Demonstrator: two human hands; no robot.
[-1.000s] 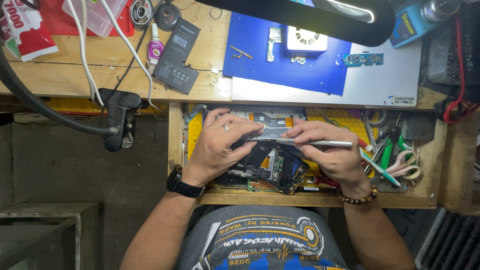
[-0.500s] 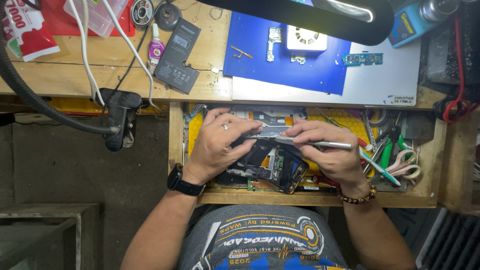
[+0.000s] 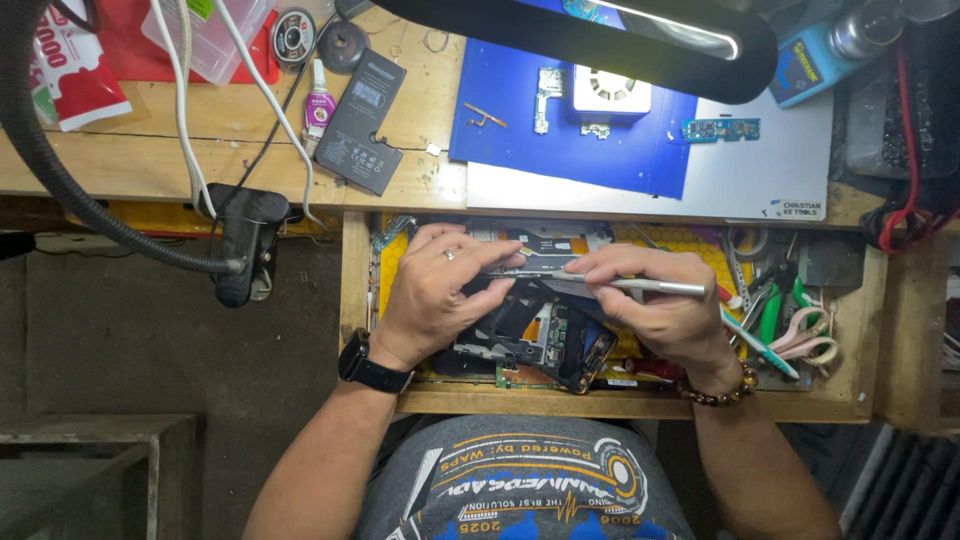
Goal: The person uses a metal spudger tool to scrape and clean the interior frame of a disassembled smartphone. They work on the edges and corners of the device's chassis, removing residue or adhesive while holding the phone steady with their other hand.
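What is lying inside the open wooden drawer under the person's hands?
In the drawer, dismantled phone parts and circuit boards lie beneath the left hand and right hand. Tweezers and coloured-handled tools fill its right side. The hands cover whatever lies directly beneath them.

Single head-worn view, straight down, close over the open drawer (image 3: 352,300) and workbench (image 3: 420,170).

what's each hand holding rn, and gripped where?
Right hand holds a slim metal tool by its shaft, near the working end. Left hand pinches the edge of a small dark part; exact grip unclear.
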